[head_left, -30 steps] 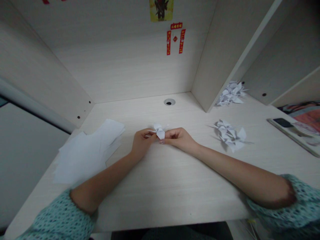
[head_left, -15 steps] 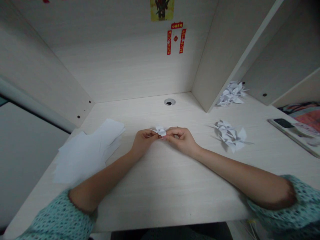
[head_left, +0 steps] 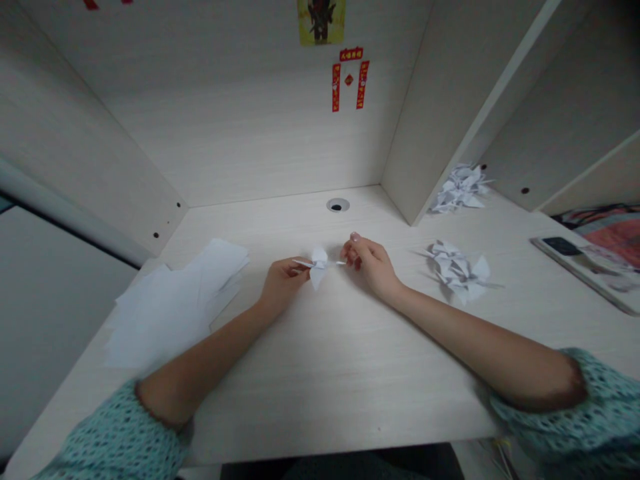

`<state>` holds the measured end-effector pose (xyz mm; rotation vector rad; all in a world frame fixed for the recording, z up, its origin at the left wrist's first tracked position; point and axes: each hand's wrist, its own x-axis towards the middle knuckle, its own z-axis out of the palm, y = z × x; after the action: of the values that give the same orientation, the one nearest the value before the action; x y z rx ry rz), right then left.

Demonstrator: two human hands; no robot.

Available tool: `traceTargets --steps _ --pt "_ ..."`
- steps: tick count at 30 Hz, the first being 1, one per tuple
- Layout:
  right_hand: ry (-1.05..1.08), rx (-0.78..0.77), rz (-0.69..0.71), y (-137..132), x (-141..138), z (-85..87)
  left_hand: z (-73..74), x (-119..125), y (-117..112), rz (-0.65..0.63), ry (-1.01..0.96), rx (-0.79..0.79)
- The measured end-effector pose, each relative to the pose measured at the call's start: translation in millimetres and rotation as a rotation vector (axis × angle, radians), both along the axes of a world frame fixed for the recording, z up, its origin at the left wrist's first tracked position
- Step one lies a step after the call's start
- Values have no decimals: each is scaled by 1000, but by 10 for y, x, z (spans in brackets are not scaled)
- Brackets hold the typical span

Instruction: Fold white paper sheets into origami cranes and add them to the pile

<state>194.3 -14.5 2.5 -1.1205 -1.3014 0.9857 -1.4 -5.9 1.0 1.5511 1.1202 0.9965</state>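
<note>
A small white folded paper crane is over the middle of the desk, its two wings spread up and down. My left hand pinches its left end between thumb and fingers. To the right of it is my right hand, thumb raised and fingers loosely curled and apart. The crane's thin right tip reaches close to those fingers; whether they touch is hard to see. On the right lies a small group of folded paper cranes.
A stack of white paper sheets lies left. Behind the upright divider sits another pile of paper cranes. A phone and coloured cloth are far right. A round cable hole is at the back.
My right hand has let go of the crane, with its thumb lifted up and away. The crane has turned, so its wings now show spread. My left hand stays on it.
</note>
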Motion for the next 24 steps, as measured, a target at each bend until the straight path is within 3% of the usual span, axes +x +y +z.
traceTargets --steps 6,9,12,14,19,21,24 --pt "12 -214 428 31 12 30 100 -6 -56 -136 222 57" --pt "42 -302 583 14 33 51 139 -24 -56 -248 197 47" --pt "57 -350 737 4 40 64 161 -26 -46 -380 121 -77" --pt "76 -317 718 4 32 62 176 -14 -34 -397 85 -133" --pt "-50 -73 364 -2 -2 39 207 21 1 -160 -43 -257" --pt "-137 -8 321 -17 -15 30 210 24 0 -144 -64 -294" --pt "-201 19 340 -42 -36 12 205 26 -28 -144 2 -215"
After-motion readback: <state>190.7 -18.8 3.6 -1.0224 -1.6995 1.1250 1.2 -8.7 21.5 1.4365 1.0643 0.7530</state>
